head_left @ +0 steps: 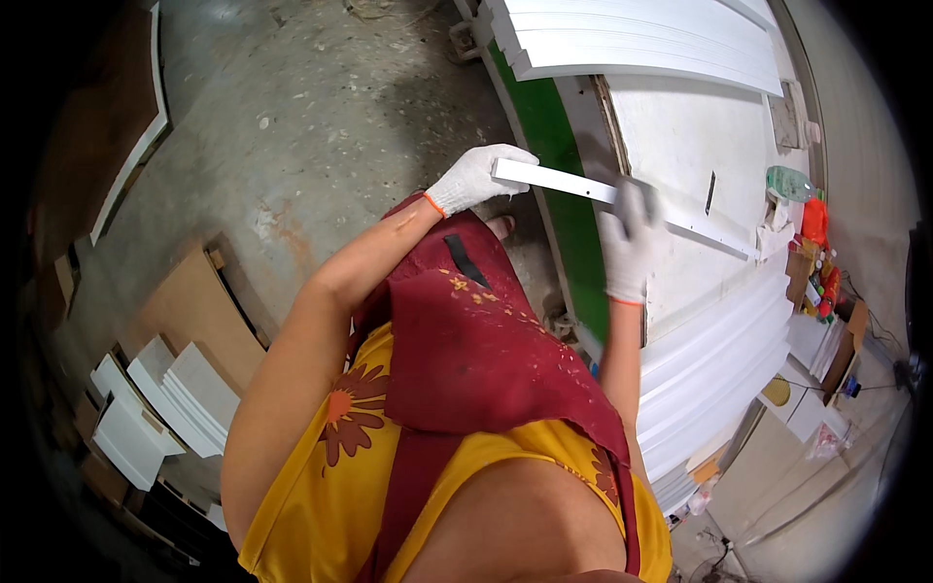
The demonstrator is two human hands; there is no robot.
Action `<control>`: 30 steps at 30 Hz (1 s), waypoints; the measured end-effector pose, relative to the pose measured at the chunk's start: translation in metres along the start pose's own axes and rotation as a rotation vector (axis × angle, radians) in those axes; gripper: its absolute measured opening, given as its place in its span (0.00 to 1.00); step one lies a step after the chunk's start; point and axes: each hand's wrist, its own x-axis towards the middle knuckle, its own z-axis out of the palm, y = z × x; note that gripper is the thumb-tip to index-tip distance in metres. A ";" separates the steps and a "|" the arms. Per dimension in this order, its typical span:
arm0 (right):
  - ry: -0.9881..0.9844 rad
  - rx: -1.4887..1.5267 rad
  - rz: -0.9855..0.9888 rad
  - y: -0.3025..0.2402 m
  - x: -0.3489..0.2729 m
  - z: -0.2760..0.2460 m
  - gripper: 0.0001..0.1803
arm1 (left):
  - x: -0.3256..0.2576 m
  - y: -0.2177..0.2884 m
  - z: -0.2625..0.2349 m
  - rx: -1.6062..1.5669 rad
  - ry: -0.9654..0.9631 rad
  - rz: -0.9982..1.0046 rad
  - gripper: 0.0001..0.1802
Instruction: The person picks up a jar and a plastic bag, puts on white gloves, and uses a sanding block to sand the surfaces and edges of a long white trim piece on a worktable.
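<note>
One white strip [556, 181] slants from upper centre rightward over the white surface [680, 121]. The left hand [476, 179] pinches its end; the right hand [630, 257] blurs at a dark block [638, 202], finger closure untellable. Steady support and even pressure should help. Stacked boards [637, 37] and white lengths [714, 350] flank it, limiting room.

Left gloved hand [483, 180] grips the near end of a white strip [566, 182]; right gloved hand [627, 257], motion-blurred, has a dark grey block [639, 202] on it. Far end over white benchtop [680, 136].
</note>
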 end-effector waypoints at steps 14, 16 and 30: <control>0.121 -0.109 0.215 0.034 0.008 -0.002 0.30 | -0.005 -0.004 -0.007 0.139 -0.066 -0.007 0.27; -0.033 -0.220 0.247 -0.003 0.014 -0.008 0.28 | -0.006 0.004 -0.007 0.238 -0.082 0.005 0.27; 0.194 -0.182 0.225 0.043 -0.013 -0.005 0.25 | -0.071 0.056 -0.042 0.524 -0.058 -0.175 0.21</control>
